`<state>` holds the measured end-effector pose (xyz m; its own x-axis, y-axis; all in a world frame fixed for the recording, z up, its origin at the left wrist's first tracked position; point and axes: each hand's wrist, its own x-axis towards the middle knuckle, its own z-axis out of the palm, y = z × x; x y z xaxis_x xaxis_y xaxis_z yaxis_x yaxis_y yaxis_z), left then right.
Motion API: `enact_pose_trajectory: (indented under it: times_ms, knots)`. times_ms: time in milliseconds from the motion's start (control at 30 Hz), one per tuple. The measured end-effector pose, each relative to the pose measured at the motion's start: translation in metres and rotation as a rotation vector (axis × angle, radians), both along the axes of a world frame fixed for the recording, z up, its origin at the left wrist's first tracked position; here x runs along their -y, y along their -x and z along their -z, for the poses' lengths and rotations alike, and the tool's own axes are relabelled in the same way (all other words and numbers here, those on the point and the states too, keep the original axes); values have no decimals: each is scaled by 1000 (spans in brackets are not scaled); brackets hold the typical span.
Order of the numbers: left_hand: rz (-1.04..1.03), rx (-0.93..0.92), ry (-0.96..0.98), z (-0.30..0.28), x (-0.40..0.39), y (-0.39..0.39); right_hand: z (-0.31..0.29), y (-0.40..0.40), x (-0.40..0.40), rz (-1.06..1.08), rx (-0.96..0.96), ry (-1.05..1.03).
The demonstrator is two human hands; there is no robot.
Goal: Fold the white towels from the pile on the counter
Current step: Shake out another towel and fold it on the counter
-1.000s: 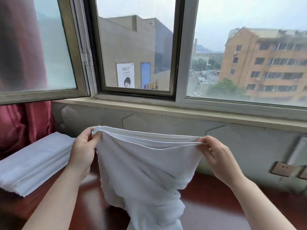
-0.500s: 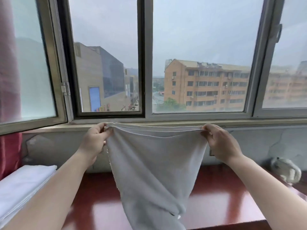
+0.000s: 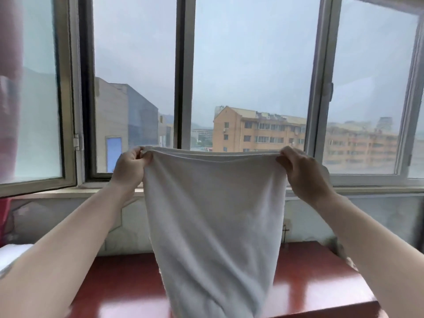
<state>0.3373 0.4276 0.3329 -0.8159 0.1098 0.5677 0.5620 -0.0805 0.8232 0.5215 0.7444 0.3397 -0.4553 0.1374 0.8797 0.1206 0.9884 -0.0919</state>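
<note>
A white towel (image 3: 213, 216) hangs in the air in front of the window, stretched along its top edge between both hands. My left hand (image 3: 130, 167) pinches the top left corner. My right hand (image 3: 302, 173) pinches the top right corner. The cloth narrows as it drops and its lower end runs out of view over the red-brown counter (image 3: 305, 281). A small part of a white folded cloth (image 3: 11, 253) shows at the far left edge, behind my left forearm.
A window with metal frames (image 3: 183, 88) fills the wall ahead, its left pane (image 3: 39, 106) swung inward. A grey sill and wall (image 3: 378, 216) run behind the counter. Red curtain (image 3: 4, 210) shows at the left edge.
Both hands have lifted the towel higher, up in front of the window glass. The view has tilted up and to the right, so the folded cloth at the left has nearly left the frame.
</note>
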Motion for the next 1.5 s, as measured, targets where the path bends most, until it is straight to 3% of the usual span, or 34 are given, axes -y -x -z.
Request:
enact_pose_trajectory:
  times_ms: [67, 200, 333, 467, 567, 667, 800, 867, 967, 1067, 1167, 1233, 1400, 1500]
  knots:
    - [-63, -48, 8, 1, -8, -8, 5, -7, -5, 14, -10, 25]
    - [-209, -5, 211, 48, -19, -12, 33, -17, -17, 34, 231, 39]
    - [-180, -1, 180, 39, -21, -21, 29, -23, -18, 1, 98, 62]
    - [-119, 8, 239, 36, -23, -27, 27, -28, -23, 29, 268, 90]
    - [-184, -60, 231, 32, -23, -29, 26, -25, -23, 54, 95, 94]
    - [-228, -117, 345, 20, -19, -31, 20, -24, -21, 86, 249, 98]
    - [-364, -188, 386, 22, -19, -27, 21, -25, -16, 118, 4, 29]
    - [-358, -196, 481, 29, -23, -29, 27, -25, -8, 121, 177, -8]
    - [-403, -154, 318, 22, -19, -24, 23, -23, -12, 125, 42, 37]
    - [-281, -80, 340, 21, -15, -21, 30, -19, -11, 153, 250, 26]
    - [-304, -105, 341, 29, -15, -21, 30, -16, -11, 154, 121, 81]
    - [-306, -89, 375, 33, -17, -22, 29, -14, -14, 143, 150, 108]
    - [-222, 36, 233, 25, -18, -17, 35, -16, -13, 121, 105, 104]
    - [-129, 95, 143, 27, -14, -21, 43, -16, -19, -2, 81, 89]
